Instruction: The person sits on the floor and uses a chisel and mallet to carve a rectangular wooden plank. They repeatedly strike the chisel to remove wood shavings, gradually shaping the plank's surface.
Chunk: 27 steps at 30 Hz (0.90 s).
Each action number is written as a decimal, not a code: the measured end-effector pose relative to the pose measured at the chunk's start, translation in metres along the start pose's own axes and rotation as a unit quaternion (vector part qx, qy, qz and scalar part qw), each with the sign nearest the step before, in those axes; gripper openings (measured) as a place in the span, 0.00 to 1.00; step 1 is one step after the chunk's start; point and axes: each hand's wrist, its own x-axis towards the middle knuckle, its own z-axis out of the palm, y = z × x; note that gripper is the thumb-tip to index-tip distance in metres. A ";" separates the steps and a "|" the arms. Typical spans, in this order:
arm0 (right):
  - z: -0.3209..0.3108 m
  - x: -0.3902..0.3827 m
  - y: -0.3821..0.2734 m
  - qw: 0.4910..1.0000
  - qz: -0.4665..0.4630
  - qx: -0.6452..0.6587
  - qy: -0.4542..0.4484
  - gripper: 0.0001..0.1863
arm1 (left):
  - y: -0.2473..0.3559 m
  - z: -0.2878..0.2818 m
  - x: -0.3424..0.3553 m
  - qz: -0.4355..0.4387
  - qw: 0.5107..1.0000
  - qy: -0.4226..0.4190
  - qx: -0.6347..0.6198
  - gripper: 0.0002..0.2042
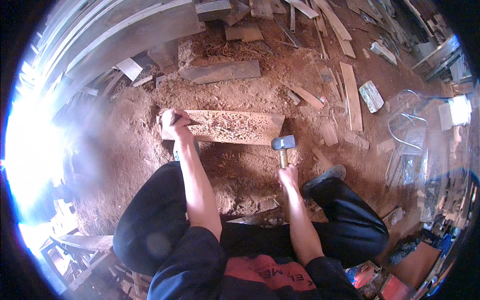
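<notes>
A long wooden board (272,125) lies crosswise on the ground in front of me. Its carved, pitted face is scattered with loose wood chips. At the board's left end, my left hand (176,124) is closed around a dark chisel (194,122), whose tip points right over the carved surface. My fingers cover much of the chisel. My right hand (288,176) grips the handle of a hammer (283,143). The hammer's metal head is raised close to the board's lower right corner, apart from the chisel.
Sawdust and shavings cover the brown ground. Beyond the board lies a grey plank (222,72). Offcuts and a pale block (371,96) are strewn to the right, near a wire rack (407,125). Large stacked timbers (145,37) stand at the far left. My bent legs flank the work.
</notes>
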 end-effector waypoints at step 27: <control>0.029 0.012 -0.005 0.999 0.000 0.033 -0.041 0.10 | -0.055 0.096 -0.073 -0.149 0.940 -0.222 0.211 0.04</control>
